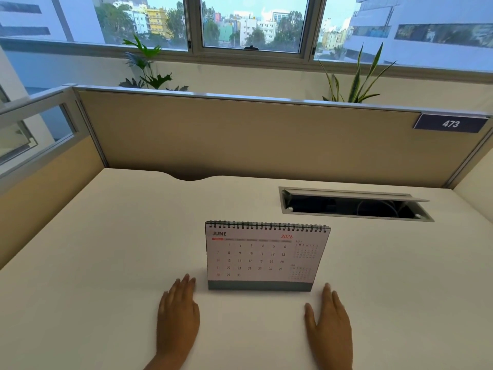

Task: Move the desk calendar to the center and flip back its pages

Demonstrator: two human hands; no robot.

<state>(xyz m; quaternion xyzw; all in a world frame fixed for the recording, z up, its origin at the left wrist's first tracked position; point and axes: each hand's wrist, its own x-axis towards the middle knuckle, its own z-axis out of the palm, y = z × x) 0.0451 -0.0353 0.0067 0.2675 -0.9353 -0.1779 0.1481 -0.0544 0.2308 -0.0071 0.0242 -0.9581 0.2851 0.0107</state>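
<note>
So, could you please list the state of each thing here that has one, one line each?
White spiral-bound desk calendar: upright, open at June 2026.
Left hand: open, flat on the white desk, holding nothing.
Right hand: open, flat, holding nothing.
Grey metal cable hatch: lid open.
Middle window: looks shut.

A white spiral-bound desk calendar [262, 257] with a grey base strip stands upright on the pale cream desk [106, 249], its front page showing June 2026. Both hands lie flat, palms down, on the desk in front of it: the left hand [178, 308] just beside the calendar's lower left corner, the right hand [330, 319] near its lower right corner, neither touching it. Behind and to the right, a rectangular metal cable hatch [354, 204] sits open in the desk. A beige partition panel [240, 134] carries a dark plate reading 473 [450, 123].
</note>
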